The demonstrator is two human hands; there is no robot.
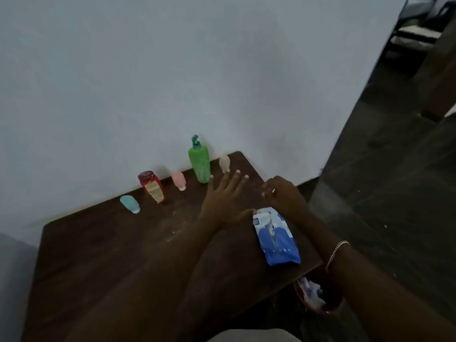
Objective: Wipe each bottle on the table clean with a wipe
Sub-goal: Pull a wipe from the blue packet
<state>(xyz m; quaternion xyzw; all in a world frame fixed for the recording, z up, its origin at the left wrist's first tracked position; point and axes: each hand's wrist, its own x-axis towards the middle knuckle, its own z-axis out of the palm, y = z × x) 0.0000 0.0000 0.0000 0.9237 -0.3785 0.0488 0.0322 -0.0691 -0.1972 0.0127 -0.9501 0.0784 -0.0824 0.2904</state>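
Several bottles stand in a row along the back of the dark wooden table [103,243]: a small blue one [130,204], a red one with a yellow label [151,186], a small pink one [179,180], a tall green pump bottle [199,161] and a small whitish one [224,164]. A blue and white wipes pack [275,236] lies near the table's right edge. My left hand [223,201] hovers flat with fingers spread, just in front of the green and whitish bottles. My right hand [283,193] is over the pack's far end, fingers curled, holding nothing I can see.
A pale wall rises right behind the bottles. A small bin [318,294] with crumpled white and blue material sits on the floor below the table's right edge. Dark floor [382,193] stretches to the right.
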